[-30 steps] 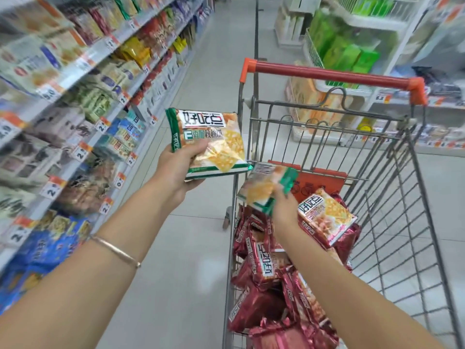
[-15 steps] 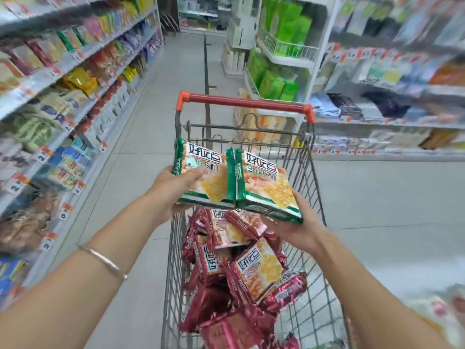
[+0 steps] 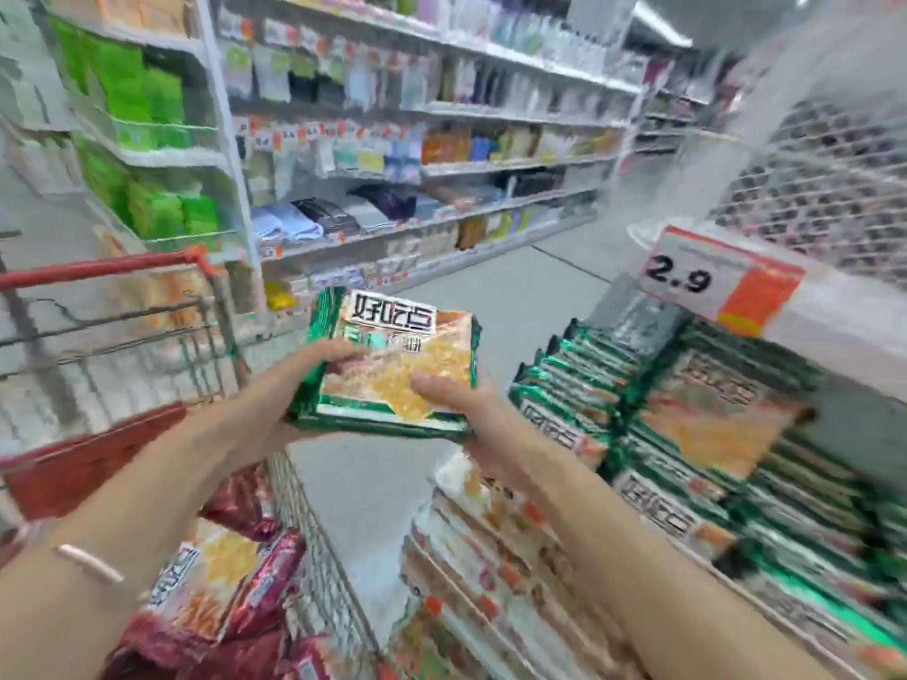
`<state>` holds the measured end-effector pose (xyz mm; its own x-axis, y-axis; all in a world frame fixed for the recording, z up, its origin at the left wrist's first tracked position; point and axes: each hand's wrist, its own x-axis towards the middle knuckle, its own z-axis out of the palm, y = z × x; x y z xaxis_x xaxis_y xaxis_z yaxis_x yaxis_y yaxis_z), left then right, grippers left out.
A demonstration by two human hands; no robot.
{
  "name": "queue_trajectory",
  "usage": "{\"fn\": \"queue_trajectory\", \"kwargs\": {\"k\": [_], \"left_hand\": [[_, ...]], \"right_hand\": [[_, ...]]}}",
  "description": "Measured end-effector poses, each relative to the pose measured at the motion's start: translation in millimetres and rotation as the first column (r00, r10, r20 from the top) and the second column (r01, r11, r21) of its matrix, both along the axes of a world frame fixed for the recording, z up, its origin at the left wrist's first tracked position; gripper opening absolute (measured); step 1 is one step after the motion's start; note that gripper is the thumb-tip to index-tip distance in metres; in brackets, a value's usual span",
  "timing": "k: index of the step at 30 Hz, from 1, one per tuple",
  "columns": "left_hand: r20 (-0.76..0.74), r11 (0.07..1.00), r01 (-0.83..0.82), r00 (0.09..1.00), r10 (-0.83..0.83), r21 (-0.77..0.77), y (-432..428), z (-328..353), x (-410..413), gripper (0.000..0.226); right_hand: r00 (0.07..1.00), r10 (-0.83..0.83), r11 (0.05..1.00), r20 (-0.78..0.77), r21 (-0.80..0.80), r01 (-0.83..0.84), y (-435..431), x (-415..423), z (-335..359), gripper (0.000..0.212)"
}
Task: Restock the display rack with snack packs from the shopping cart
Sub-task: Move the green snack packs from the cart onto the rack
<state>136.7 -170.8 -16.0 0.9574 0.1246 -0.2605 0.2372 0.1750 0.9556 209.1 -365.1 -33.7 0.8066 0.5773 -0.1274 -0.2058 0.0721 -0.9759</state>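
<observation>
Two hands: left hand (image 3: 275,400), right hand (image 3: 461,402). Between them, held packs (image 3: 392,370): seemingly two, stacked, edges too blurred for certainty. One cart (image 3: 98,267). Inside, red packs (image 3: 267,579): several, uncountable through blur; one orange-faced pack (image 3: 216,588) among them. One bracelet (image 3: 88,564). One price tag (image 3: 711,282). One rack (image 3: 834,348); green packs (image 3: 687,424) there by the dozen, too smeared to number.

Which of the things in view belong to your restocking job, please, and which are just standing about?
Job in hand:
- green snack packs, held by the left hand and right hand
- shopping cart with red packs
- display rack with stacked packs

Just standing about:
- price sign
- far shelves
- green packages
</observation>
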Motion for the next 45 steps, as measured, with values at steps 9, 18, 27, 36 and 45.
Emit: {"fn": "queue_trajectory", "kwargs": {"k": [9,18,27,36,45], "left_hand": [[0.096,0.845,0.520,0.841,-0.532,0.124,-167,17,47,0.072],[0.170,0.650,0.572,0.671,-0.722,0.500,-351,7,37,0.032],[0.343,0.399,0.011,0.488,-0.802,0.917,-434,25,92,0.109],[0.156,0.164,-0.045,0.630,-0.761,0.985,-447,52,185,0.056],[-0.073,-0.208,-0.151,0.615,-0.785,0.967,-461,49,209,0.119]], "right_hand": [[0.877,-0.354,0.871,0.323,-0.227,0.436,-188,-48,36,0.073],[0.670,-0.657,0.636,0.346,-0.225,0.739,-355,-126,22,0.089],[0.519,-0.670,0.454,0.531,-0.260,0.852,-434,-82,0,0.067],[0.509,-0.662,0.532,0.550,-0.133,0.836,-439,48,-7,0.085],[0.263,-0.184,0.265,0.947,-0.210,0.941,-441,37,-21,0.128]]}}
